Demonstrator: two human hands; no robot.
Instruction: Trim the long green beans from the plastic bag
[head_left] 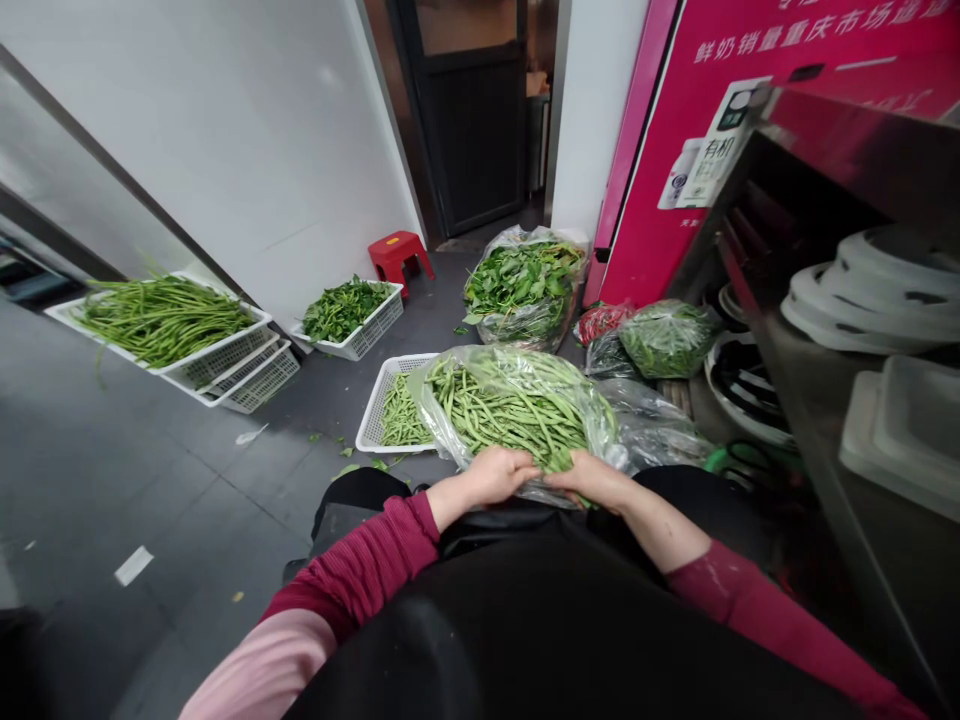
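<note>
A clear plastic bag (439,415) full of long green beans (510,405) lies open in front of my lap. At its near edge my left hand (499,474) is closed, fingertips pinched on green beans. My right hand (596,480) is close beside it, fingers bent round a few beans whose ends show at its fingertips and underneath. The fingers partly hide what they grip. Left of the bag, touching it, a white plastic basket (369,425) holds short pieces of bean (405,412).
White baskets (262,375) of long greens stand left, a basket of leaves (367,335) beyond. A red stool (401,258) is by the wall. Bagged leafy greens (525,280) lie ahead. At right, a metal shelf (810,400) carries white lids (885,290); scissors (742,465) lie below.
</note>
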